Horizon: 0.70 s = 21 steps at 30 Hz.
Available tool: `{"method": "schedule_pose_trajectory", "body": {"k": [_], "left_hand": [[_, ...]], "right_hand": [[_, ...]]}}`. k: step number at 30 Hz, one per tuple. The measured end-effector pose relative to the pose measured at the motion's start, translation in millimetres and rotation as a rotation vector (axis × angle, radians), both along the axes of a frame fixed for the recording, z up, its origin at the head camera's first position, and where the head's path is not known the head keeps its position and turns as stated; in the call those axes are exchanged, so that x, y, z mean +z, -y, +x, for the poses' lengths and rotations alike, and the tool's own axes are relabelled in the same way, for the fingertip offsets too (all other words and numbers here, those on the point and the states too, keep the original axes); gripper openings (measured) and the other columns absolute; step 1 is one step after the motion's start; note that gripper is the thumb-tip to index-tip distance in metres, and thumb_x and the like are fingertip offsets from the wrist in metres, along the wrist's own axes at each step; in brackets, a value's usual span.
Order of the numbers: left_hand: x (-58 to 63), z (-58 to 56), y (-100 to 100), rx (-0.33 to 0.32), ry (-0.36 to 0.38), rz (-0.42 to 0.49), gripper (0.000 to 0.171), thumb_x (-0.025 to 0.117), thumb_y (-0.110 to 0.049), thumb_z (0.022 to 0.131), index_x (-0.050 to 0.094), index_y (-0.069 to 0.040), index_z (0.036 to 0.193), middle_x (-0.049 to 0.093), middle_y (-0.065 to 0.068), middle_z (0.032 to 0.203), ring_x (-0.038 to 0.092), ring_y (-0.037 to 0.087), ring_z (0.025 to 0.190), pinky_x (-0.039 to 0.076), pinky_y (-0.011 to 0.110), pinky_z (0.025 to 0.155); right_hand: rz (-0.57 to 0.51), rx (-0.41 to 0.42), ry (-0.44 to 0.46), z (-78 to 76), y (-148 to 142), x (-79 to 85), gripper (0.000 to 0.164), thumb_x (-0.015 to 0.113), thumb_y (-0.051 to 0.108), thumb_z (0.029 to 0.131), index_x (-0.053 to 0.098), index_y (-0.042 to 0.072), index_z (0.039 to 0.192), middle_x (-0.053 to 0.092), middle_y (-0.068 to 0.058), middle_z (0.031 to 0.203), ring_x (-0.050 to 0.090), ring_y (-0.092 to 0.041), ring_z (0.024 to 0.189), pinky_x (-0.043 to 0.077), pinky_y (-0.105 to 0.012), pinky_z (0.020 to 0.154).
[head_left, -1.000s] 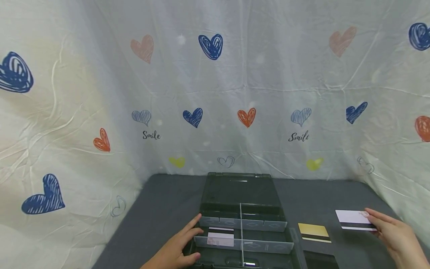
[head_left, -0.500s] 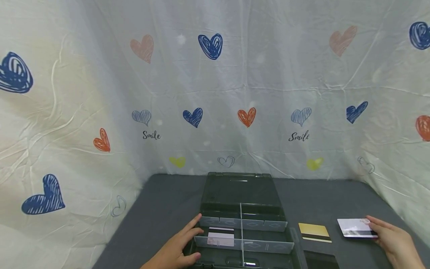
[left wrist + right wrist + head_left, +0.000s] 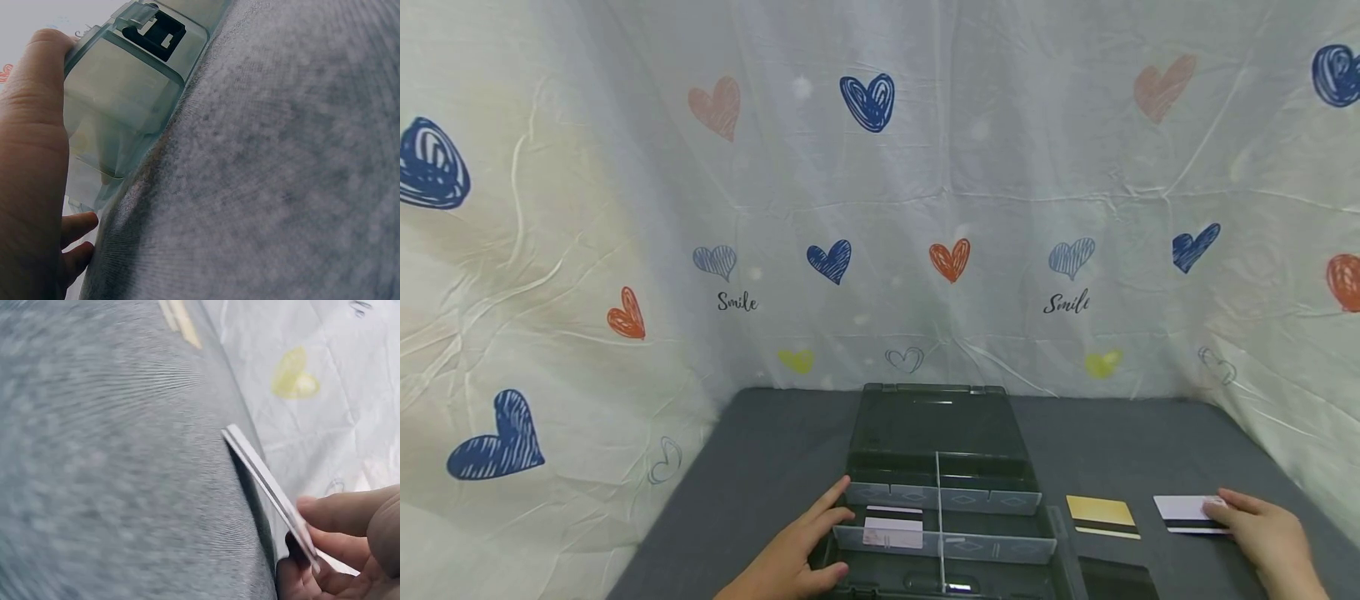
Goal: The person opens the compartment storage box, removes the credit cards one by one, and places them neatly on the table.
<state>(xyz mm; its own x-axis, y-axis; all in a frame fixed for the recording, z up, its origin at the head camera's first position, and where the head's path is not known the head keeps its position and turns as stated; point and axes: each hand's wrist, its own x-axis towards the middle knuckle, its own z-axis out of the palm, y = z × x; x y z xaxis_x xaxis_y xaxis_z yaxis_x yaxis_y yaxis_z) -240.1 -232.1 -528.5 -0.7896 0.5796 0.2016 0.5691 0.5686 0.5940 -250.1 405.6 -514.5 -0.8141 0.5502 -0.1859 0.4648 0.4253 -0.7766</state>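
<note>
My right hand (image 3: 1270,537) pinches a white card (image 3: 1178,507) with a black stripe by its right end, thumb on top and fingers beneath. In the right wrist view that card (image 3: 262,475) tilts close over the cloth. My left hand (image 3: 793,550) rests with spread fingers against the left side of a dark, see-through compartment box (image 3: 1066,550), its lid folded back. Another white striped card (image 3: 892,518) leans in the box's left middle compartment. A gold striped card (image 3: 1102,515) lies on the cloth between the box and my right hand.
A black card (image 3: 1116,577) lies beside the box, nearer than the gold one. Clear dividers (image 3: 1000,550) split the box. Grey cloth (image 3: 775,450) covers the table, and a white curtain (image 3: 895,183) printed with hearts hangs behind and at the sides.
My right hand has brought the white card lower, toward the table, and its thumb now lies farther over the card. The left hand and the box stay in place.
</note>
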Motion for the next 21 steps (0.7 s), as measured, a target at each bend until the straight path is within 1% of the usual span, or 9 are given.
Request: {"method": "schedule_pose_trajectory", "body": {"k": [2,4,6,9,14,18,21], "left_hand": [[-0.1,0.0,0,-0.004,0.003,0.004,0.046,0.066,-0.035,0.101,0.057,-0.022,0.144,0.017,0.002,0.171,0.040,0.029,0.145,0.051,0.052,0.096],[-0.2,-0.1,0,-0.006,0.007,0.006,0.046,0.066,-0.035,0.101,0.057,-0.022,0.144,0.017,0.003,0.171,0.040,0.029,0.145,0.051,0.052,0.096],[0.0,-0.1,0,-0.005,0.011,0.006,0.046,0.066,-0.035,0.101,0.057,-0.022,0.144,0.016,0.002,0.171,0.039,0.029,0.146,0.051,0.052,0.096],[0.6,-0.1,0,-0.001,0.014,0.001,0.046,0.066,-0.036,0.101,0.057,-0.021,0.144,0.016,0.002,0.171,0.039,0.030,0.146,0.051,0.053,0.096],[1.7,0.0,0,0.000,0.014,0.000,0.046,0.066,-0.035,0.101,0.057,-0.020,0.144,0.016,0.002,0.171,0.039,0.031,0.146,0.051,0.054,0.096],[1.5,-0.2,0,-0.002,0.017,-0.001,0.046,0.066,-0.036,0.101,0.057,-0.021,0.144,0.016,0.002,0.171,0.039,0.031,0.146,0.051,0.054,0.096],[1.0,-0.3,1,-0.004,0.025,0.003,0.046,0.066,-0.035,0.101,0.057,-0.022,0.144,0.016,0.001,0.172,0.039,0.030,0.146,0.051,0.053,0.096]], "right_hand": [[0.156,0.060,0.029,3.9,6,5.4,0.064,0.071,0.027,0.094,0.048,-0.016,0.137,0.040,-0.042,0.142,0.043,-0.058,0.126,0.036,-0.065,0.098],[0.292,0.104,0.063,4.4,10,8.9,0.062,0.071,0.027,0.093,0.051,-0.018,0.132,0.045,-0.044,0.136,0.043,-0.061,0.123,0.035,-0.067,0.099],[0.381,0.134,0.087,4.1,12,10.5,0.060,0.072,0.025,0.091,0.053,-0.020,0.126,0.049,-0.044,0.130,0.047,-0.062,0.118,0.037,-0.066,0.097],[0.451,0.162,0.107,3.0,12,10.9,0.059,0.073,0.024,0.088,0.054,-0.022,0.121,0.053,-0.045,0.124,0.050,-0.062,0.113,0.040,-0.066,0.094],[0.530,0.210,0.098,3.4,11,11.2,0.057,0.074,0.023,0.085,0.055,-0.022,0.114,0.055,-0.046,0.117,0.054,-0.062,0.106,0.044,-0.066,0.086],[0.557,0.209,0.115,4.7,12,11.5,0.054,0.075,0.022,0.083,0.057,-0.022,0.109,0.057,-0.046,0.110,0.057,-0.060,0.099,0.048,-0.065,0.080],[0.559,0.204,0.131,5.3,14,12.3,0.053,0.075,0.021,0.083,0.057,-0.022,0.108,0.057,-0.045,0.109,0.058,-0.060,0.098,0.049,-0.064,0.078]]}}
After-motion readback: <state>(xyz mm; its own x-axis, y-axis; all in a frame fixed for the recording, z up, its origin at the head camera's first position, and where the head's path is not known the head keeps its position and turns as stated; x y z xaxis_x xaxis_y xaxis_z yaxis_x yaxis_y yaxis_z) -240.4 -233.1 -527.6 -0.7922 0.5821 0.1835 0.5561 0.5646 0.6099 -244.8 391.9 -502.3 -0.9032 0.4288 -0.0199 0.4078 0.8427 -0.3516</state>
